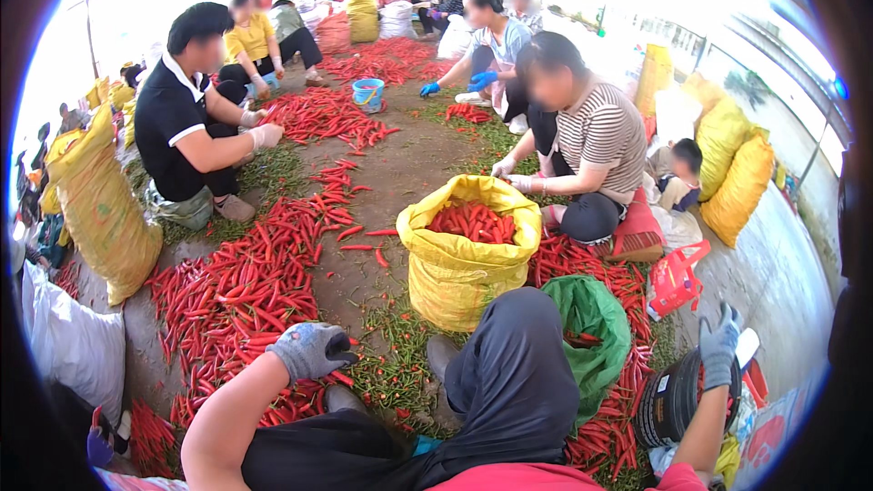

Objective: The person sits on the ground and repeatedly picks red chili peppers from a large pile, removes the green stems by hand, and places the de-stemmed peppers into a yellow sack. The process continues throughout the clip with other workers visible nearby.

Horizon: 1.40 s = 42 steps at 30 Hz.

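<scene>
My left hand (314, 351), in a grey knit glove with a dark palm, is over the near edge of a heap of red chili peppers (252, 286); its fingers curl and I cannot tell if they hold anything. At the right, my right hand (719, 348), gloved alike, is raised above a black bucket (668, 402) with some red peppers in it, fingers spread and nothing seen between them. A yellow woven sack (457, 286) full of peppers stands before my knees. Beside my right knee a green sack (600, 348) gapes, a few peppers inside.
Green stems (395, 354) litter the floor by my shoes. Co-workers in gloves crouch at pepper heaps left and right. A blue bucket (368, 95) stands farther off. A full yellow sack (106, 204) leans at left; a red bag (675, 279) lies at right, near a seated child.
</scene>
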Motion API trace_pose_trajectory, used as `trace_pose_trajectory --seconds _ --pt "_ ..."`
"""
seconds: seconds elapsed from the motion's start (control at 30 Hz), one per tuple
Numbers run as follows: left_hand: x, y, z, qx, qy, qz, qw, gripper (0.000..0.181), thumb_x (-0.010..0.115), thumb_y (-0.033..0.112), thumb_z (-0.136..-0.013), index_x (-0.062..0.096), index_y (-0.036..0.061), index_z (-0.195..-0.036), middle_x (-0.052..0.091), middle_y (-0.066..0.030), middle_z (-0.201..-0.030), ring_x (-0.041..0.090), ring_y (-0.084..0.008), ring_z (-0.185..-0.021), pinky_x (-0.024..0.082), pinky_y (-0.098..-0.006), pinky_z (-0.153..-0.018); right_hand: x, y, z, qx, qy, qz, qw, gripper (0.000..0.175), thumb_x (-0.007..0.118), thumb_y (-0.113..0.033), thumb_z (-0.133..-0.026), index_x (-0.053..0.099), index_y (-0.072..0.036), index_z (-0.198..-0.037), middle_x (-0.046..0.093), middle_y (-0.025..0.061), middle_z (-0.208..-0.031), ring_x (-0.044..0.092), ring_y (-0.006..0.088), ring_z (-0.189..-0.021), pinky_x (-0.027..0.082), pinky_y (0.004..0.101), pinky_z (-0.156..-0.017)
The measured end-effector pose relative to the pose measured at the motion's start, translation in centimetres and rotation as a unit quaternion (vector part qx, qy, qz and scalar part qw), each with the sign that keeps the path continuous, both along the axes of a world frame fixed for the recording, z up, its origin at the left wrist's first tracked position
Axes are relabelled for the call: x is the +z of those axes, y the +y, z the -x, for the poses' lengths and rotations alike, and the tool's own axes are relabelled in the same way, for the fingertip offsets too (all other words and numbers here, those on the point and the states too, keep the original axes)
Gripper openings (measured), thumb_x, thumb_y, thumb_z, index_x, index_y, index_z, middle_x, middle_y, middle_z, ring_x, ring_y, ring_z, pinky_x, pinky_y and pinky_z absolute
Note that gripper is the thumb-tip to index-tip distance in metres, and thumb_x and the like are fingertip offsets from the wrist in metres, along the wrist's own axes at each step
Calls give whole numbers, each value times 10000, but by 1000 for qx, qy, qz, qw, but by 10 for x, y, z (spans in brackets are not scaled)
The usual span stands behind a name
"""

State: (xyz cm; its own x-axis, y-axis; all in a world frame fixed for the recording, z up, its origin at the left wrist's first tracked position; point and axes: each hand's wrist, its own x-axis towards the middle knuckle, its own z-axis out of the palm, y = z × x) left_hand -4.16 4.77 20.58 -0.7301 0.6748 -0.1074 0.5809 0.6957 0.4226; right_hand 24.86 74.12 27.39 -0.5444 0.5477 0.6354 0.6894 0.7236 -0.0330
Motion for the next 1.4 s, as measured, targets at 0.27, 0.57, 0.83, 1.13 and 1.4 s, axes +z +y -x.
trace_pose_trajectory --seconds 0.27,0.57,0.83,1.13,1.4 --pt "46 -25 -10 76 11 -18 997 412 749 408 -840 671 82 -1079 700 -156 -998 680 -341 -928 543 -432 -811 74 -190 224 459 53 -38 886 513 767 -93 -771 595 8 -1243 631 216 -1158 612 400 -1065 493 459 -938" --pt "20 -48 5 132 -82 54 986 531 719 449 -838 630 51 -1178 702 -180 -1080 668 -355 -1034 526 -435 -896 19 -321 349 643 -41 74 761 376 757 -181 -817 659 -4 -1134 659 189 -1081 634 367 -1024 502 434 -916" --pt "-55 -57 16 192 -172 151 954 631 749 464 -812 595 104 -1307 600 -187 -1278 592 -370 -1178 490 -454 -996 -142 -401 400 711 -296 155 619 381 676 -346 -862 669 -61 -1114 672 180 -1027 660 355 -949 531 454 -828" --pt "-116 -48 94 196 -45 188 961 489 751 406 -783 622 92 -1136 598 -151 -1181 564 -349 -1161 480 -493 -940 -297 -496 464 700 -487 115 509 496 626 -443 -878 606 -100 -1236 631 171 -1170 645 345 -1040 519 455 -894" --pt "-139 -102 221 485 6 313 816 905 770 631 -705 497 151 -1422 384 -157 -1527 313 -397 -1439 219 -653 -1150 -322 -620 569 698 -382 243 555 708 709 -384 -818 455 -90 -1410 518 200 -1347 529 375 -1235 455 457 -1030"
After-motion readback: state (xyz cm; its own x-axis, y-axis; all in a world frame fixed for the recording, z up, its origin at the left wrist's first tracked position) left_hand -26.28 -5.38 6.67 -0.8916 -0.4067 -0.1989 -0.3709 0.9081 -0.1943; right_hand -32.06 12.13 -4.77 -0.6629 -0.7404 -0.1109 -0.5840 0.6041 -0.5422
